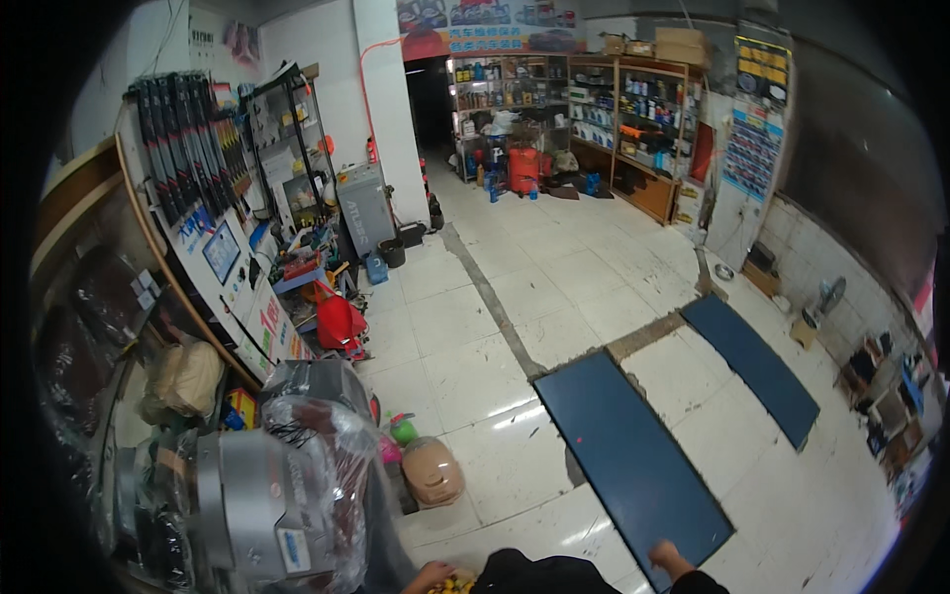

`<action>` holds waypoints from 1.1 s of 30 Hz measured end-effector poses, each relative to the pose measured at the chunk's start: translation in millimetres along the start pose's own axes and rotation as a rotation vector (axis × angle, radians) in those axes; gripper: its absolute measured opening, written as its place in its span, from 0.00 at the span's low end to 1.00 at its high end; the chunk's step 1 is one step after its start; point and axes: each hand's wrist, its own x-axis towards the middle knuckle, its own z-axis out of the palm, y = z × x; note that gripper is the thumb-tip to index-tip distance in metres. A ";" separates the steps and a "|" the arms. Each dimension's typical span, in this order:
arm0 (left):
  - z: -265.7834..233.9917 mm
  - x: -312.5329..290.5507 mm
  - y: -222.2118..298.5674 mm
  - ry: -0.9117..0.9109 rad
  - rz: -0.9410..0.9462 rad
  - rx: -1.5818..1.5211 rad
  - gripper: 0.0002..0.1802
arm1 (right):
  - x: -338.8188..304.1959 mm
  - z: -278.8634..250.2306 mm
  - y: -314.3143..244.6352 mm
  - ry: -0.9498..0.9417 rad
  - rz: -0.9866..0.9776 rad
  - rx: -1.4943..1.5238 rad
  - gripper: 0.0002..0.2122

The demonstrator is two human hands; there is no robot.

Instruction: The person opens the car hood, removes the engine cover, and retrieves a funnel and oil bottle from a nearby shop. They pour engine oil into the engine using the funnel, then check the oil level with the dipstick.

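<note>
At the lower edge my left hand (432, 575) is partly in view, its fingers closed against a yellow-and-black thing (456, 582). Most of that thing is hidden by my dark clothing and the frame edge, so its kind is unclear. My right hand (670, 560) hangs to the right, fingers curled in, with nothing visible in it. Behind it in the picture lies a long dark blue panel (633, 450) set in the tiled floor. Left of my left hand are a tan rounded cushion-like object (432, 471) and a bulky grey item under clear plastic (287, 485).
A second blue panel (752, 366) lies farther right. Tools and a red bag (339, 319) crowd the left side, near a grey machine cabinet (365, 208). Shelves of bottles (648, 114) line the back. A small fan (829, 294) and clutter stand along the right wall.
</note>
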 end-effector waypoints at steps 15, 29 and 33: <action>-331.8 177.7 471.8 0.246 0.070 -0.055 0.28 | 464.3 -457.3 -404.2 -0.230 -0.266 0.238 0.18; -735.9 316.5 1016.7 0.364 0.349 -0.223 0.18 | 948.4 -856.4 -679.7 0.033 -0.269 -0.274 0.10; -763.6 365.3 1072.3 0.122 -0.034 -0.438 0.19 | 1076.7 -1037.3 -893.3 0.306 -0.582 0.200 0.14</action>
